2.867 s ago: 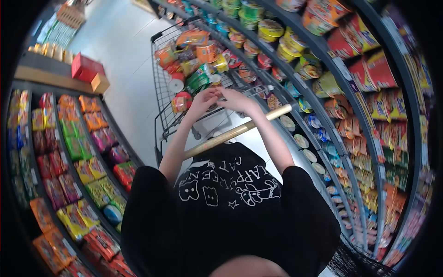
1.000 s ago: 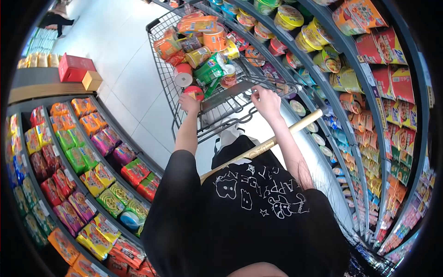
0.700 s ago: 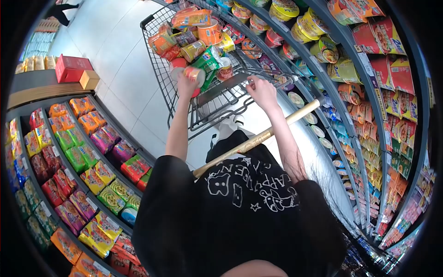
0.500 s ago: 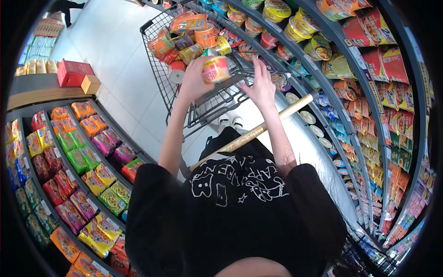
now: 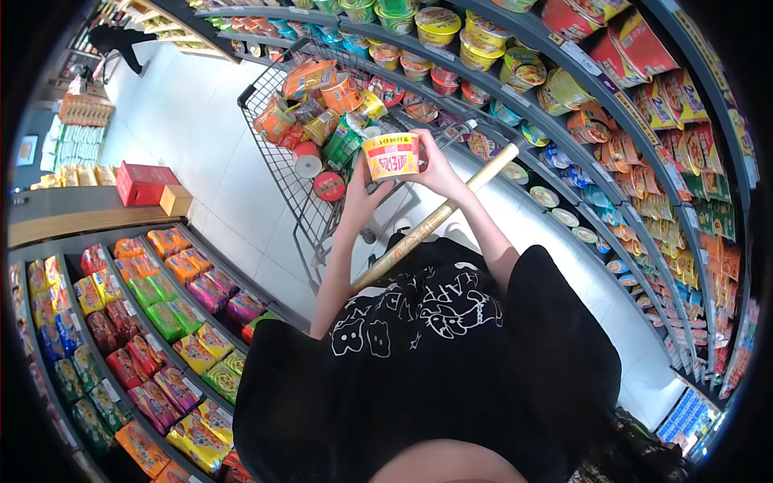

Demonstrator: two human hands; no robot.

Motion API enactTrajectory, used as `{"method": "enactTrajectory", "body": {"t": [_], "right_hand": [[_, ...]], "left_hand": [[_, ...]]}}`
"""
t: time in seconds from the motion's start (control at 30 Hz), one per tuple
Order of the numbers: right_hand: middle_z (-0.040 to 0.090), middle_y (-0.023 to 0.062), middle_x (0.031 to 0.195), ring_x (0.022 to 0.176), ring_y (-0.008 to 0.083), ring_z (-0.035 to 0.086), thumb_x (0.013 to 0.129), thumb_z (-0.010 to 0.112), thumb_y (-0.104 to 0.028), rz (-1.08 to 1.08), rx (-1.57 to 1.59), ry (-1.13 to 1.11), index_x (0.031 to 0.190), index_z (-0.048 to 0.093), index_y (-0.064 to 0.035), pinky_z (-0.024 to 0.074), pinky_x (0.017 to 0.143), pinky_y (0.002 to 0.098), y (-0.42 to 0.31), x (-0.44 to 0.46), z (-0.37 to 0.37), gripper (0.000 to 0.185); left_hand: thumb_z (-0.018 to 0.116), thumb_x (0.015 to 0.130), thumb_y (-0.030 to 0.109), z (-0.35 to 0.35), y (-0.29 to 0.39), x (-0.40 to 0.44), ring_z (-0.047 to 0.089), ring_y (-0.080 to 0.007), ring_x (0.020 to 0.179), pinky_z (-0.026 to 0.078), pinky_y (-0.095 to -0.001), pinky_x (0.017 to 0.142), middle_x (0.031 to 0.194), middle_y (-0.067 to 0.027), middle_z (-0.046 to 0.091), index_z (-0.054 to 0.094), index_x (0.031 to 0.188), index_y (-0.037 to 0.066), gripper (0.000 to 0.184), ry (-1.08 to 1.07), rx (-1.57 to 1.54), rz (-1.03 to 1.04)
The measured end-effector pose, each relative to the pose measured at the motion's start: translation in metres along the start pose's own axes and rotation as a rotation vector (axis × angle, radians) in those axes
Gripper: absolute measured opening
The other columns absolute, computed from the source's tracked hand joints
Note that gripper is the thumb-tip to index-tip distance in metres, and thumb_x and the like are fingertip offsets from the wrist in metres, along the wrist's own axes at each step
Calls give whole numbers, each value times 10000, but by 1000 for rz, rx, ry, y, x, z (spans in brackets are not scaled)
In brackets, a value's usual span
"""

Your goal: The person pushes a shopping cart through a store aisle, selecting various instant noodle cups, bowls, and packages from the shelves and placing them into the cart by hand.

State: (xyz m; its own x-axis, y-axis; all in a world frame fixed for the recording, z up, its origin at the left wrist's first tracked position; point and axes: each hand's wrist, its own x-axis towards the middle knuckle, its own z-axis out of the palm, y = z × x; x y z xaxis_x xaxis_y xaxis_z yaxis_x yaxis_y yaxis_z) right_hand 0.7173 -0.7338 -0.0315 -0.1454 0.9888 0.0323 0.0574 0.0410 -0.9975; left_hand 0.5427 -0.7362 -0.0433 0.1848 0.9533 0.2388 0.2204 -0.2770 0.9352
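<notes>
Between my two hands is a yellow, white and red instant noodle cup [image 5: 392,154], its printed side toward me. My left hand [image 5: 364,193] grips its left side, and my right hand [image 5: 432,171] is wrapped round the right. Just beyond stands a wire shopping cart [image 5: 278,165] heaped with instant noodle packs and cups. An orange noodle pack [image 5: 310,78] tops the pile, with an orange tub [image 5: 342,93] beside it and a green pack [image 5: 345,142] nearer my hands. The cart's wooden-looking handle bar [image 5: 439,216] crosses in front of my body, below my forearms.
To the right, a curved-looking shelf [image 5: 600,68] holds rows of noodle tubs and packs. A low rack [image 5: 153,322] of colorful packets runs along the left. A red box [image 5: 145,183] sits on a counter end. Far up the aisle is a person in black [image 5: 121,42].
My right hand, open and apart before, has closed on the noodle cup. The cup has moved slightly right and down, and is now held in both hands. More of the cart's pile shows.
</notes>
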Motion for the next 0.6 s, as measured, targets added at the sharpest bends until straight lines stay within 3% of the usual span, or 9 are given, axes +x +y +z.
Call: {"method": "enactTrajectory", "body": {"t": [0.07, 0.1, 0.17, 0.27, 0.33, 0.4, 0.47, 0.57, 0.6], "right_hand": [[418, 58, 1102, 971, 151, 509, 591, 705, 28, 57, 130, -1, 1144, 301, -96, 488, 735, 292, 6, -3, -9, 696], [423, 58, 1087, 987, 155, 501, 576, 698, 53, 136, 192, 12, 1128, 305, -93, 485, 746, 298, 4, -6, -11, 693], [419, 53, 1074, 993, 164, 496, 565, 698, 64, 35, 184, 31, 1127, 305, -98, 478, 763, 302, 20, -6, -14, 704], [417, 46, 1066, 997, 163, 492, 572, 689, 77, 19, 244, 24, 1135, 296, -101, 468, 793, 299, 11, -15, -22, 710], [417, 58, 1085, 1015, 171, 493, 582, 672, 96, 15, 418, -3, 1148, 267, -104, 463, 807, 297, 8, -21, -31, 724], [418, 87, 1111, 1037, 183, 495, 593, 651, 118, 19, 541, -21, 1152, 230, -104, 453, 831, 297, 13, -28, -41, 734], [421, 81, 1104, 1034, 181, 496, 585, 653, 124, 38, 492, -28, 1139, 239, -101, 453, 824, 295, 18, -37, -52, 727], [426, 69, 1092, 1049, 181, 483, 559, 656, 137, -101, 167, -4, 1126, 244, -94, 445, 828, 304, 25, -56, -70, 738], [425, 75, 1101, 1046, 180, 485, 561, 655, 131, 5, 321, -91, 1139, 230, -87, 444, 831, 303, 41, -56, -74, 750]], "left_hand": [[616, 747, 188, -3, -12, -6, 566, -269, 866, 419, -331, 787, 937, -161, 579, 436, 1165, 11, 489, -258, -152, -402], [616, 747, 188, 0, -22, -10, 566, -269, 866, 419, -331, 787, 937, -161, 579, 436, 1165, 11, 489, -260, -146, -390], [545, 793, 293, 10, -35, -17, 604, -222, 701, 446, -306, 668, 769, -116, 621, 517, 1085, 31, 394, -202, 177, -235], [516, 802, 338, 24, -23, -24, 605, -205, 691, 440, -294, 637, 747, -117, 623, 562, 1021, 51, 363, -199, 251, -164], [530, 802, 310, 29, -8, -27, 608, -174, 698, 444, -286, 639, 752, -96, 631, 554, 1035, 41, 357, -284, 438, -125], [549, 793, 293, 44, 14, -30, 604, -128, 719, 446, -263, 648, 756, -64, 639, 558, 1033, 34, 353, -338, 179, -214], [554, 805, 241, 57, 24, -36, 587, -90, 756, 443, -231, 672, 758, -56, 638, 573, 995, 22, 291, -328, 242, -241], [574, 800, 178, 77, 9, -55, 576, -91, 803, 434, -209, 680, 937, -84, 604, 410, 1171, 23, 434, -252, 78, -263], [574, 799, 152, 86, 6, -60, 573, -101, 823, 434, -204, 684, 1010, -95, 579, 323, 1240, 28, 522, -164, -82, -272]]}}
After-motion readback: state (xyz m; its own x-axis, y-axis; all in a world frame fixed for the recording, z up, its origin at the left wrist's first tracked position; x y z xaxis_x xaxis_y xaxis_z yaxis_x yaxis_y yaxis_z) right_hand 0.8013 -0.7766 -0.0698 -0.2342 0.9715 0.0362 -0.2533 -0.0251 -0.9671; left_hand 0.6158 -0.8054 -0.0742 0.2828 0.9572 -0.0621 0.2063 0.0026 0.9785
